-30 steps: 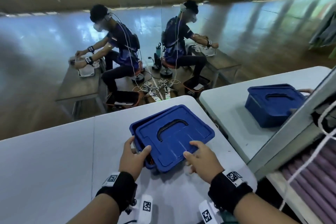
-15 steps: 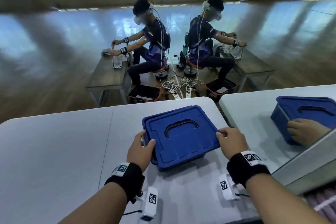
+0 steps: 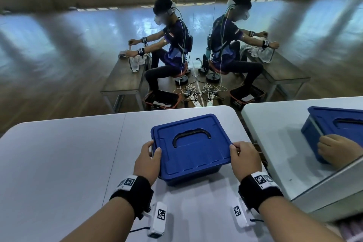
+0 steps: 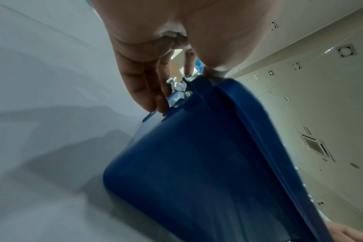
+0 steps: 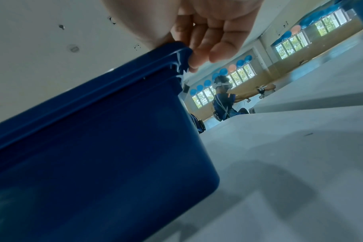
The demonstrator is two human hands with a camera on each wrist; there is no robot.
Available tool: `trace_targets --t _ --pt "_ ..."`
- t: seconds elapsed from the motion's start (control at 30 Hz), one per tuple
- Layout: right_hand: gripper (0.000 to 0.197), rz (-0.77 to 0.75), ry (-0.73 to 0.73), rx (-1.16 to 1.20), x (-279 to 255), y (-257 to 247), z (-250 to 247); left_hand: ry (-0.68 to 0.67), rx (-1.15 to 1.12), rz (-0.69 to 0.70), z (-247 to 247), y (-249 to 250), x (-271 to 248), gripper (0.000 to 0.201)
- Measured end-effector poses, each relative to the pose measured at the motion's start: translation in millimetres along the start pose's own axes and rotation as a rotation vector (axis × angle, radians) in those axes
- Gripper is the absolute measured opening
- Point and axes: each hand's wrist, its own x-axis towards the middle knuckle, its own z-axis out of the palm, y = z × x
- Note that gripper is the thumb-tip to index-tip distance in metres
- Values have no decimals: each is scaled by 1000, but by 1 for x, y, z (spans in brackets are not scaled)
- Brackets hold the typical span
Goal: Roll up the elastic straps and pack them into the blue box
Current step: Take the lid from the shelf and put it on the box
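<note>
The blue box stands on the white table with its blue lid sitting squarely on top. My left hand grips the lid's left edge, thumb on top. In the left wrist view the fingers curl under the rim of the box. My right hand grips the lid's right edge. In the right wrist view its fingertips hook the rim of the box. No elastic straps are in view; the lid hides the box's inside.
A mirror panel leans at the right and reflects the box and a hand. Beyond the table's far edge a seated person works at a wooden bench, with cables and a bin on the floor.
One second ago the lid lay askew on the box. Now it lies square on the box, and both hands have slid out to its left and right edges.
</note>
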Motion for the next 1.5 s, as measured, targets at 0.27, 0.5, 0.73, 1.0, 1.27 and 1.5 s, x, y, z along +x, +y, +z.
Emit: trace_targets --t 0.27,0.5,0.73,1.0,1.27,1.5 --pt "16 -32 82 149 -8 -1 11 37 43 86 0 0 -6 38" --pt "16 -52 54 126 4 -8 20 87 17 64 -6 3 1 33" --pt "14 -9 -5 69 10 -7 23 86 -68 -14 -11 0 15 30" --pt "58 286 -208 540 24 -13 15 117 -104 -68 -20 5 27 53" --pt "38 245 -139 540 14 -21 19 152 -225 -148 -33 5 42 52" --pt "14 468 -209 828 13 -26 25 67 -425 -224 -53 -7 49 27"
